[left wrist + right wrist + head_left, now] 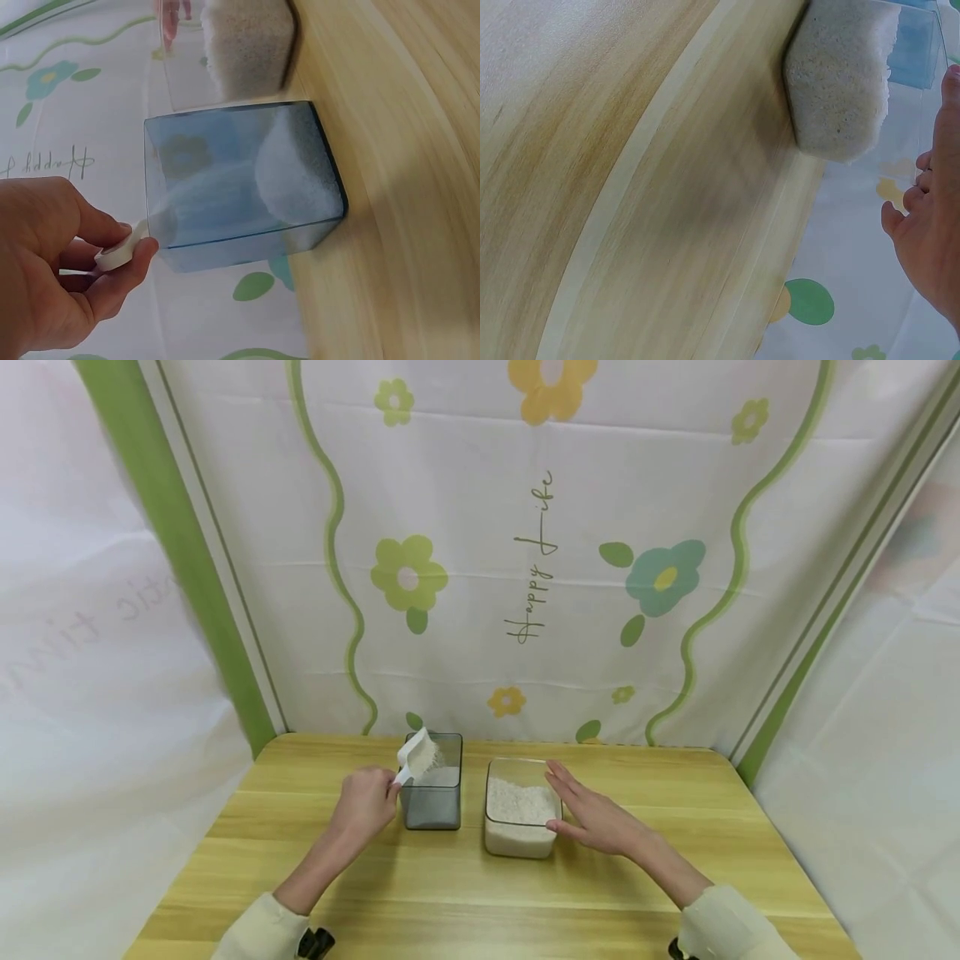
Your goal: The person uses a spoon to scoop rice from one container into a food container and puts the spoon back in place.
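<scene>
White plastic scoop [417, 755], likely light and stiff, tips loose, spill-prone rice over the grey-blue container [432, 785] at the table's twelve o'clock; its handle is the sensible grip. Left hand [365, 802] pinches that handle; right hand [596, 814] rests flat-fingered at the clear rice container's [520, 817] three o'clock.

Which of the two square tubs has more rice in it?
The clear tub, beside the right hand, is roughly half full. The blue-tinted tub, where the left hand tips a white scoop, holds less.
</scene>
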`<state>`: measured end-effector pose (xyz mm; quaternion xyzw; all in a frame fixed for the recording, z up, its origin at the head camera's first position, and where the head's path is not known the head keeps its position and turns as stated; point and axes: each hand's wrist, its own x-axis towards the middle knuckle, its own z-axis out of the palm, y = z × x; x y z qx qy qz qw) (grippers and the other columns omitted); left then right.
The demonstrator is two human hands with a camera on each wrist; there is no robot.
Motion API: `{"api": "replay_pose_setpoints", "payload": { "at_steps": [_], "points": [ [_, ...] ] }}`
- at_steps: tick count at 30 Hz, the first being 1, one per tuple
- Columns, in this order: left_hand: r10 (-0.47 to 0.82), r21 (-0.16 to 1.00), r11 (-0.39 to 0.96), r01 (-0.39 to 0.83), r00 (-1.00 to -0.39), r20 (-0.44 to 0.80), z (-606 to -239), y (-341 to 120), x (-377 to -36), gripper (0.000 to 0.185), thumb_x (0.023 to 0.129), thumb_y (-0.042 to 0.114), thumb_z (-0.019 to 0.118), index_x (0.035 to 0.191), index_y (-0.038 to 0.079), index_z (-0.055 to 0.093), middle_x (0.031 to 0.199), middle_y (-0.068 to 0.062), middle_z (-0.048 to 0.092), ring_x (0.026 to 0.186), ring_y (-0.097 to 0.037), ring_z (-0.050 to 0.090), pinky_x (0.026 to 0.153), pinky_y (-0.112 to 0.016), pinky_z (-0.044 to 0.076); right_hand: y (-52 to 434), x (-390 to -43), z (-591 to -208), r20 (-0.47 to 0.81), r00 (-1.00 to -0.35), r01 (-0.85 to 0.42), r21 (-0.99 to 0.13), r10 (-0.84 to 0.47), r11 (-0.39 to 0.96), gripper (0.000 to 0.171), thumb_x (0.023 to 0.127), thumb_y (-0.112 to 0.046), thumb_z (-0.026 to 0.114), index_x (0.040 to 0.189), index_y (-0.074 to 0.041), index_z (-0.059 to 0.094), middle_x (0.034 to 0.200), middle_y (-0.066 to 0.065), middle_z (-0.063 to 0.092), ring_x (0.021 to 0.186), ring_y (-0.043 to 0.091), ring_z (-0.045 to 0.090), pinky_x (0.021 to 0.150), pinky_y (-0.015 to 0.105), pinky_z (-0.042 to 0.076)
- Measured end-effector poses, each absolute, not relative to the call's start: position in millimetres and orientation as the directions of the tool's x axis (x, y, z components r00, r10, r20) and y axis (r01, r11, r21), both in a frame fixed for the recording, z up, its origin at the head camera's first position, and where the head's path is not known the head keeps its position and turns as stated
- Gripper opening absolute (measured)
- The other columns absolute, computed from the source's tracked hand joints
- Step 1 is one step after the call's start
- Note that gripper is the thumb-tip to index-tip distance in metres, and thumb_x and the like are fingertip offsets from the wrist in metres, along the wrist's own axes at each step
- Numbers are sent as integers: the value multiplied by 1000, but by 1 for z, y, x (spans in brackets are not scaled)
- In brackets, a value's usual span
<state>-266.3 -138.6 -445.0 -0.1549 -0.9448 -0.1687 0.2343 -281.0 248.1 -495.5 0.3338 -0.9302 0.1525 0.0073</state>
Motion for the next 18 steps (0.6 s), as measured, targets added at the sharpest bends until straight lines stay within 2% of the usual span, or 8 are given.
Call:
{"api": "replay_pose_setpoints", "payload": {
  "at_steps": [7,14,18],
  "points": [
    [256,137,915,381,-807,532,-445,-136,-264,17,76,0,79,65,2,66,58,-6,55,50,-18,52,46,-34,45,248,-281,-494,113,-779,-620,-287,-617,730,82,101,-55,46,160,-6,16,168,8,5,152,30,24,111,48,41],
    [267,78,934,350,-825,498,-447,-133,-263,10,79,1,78,74,-4,70,63,-9,57,49,-18,51,44,-29,46,248,-281,-494,107,-780,-617,-287,-616,732,82,101,-56,45,160,-6,16,168,10,7,152,30,23,110,48,42],
    [320,-33,934,356,-790,522,-451,-132,-263,10,74,-3,79,76,-5,70,66,-11,59,50,-18,54,44,-29,48,248,-281,-495,113,-779,-620,-284,-616,732,82,101,-56,45,159,-6,18,168,10,7,152,30,24,111,48,42]
  ]
}}
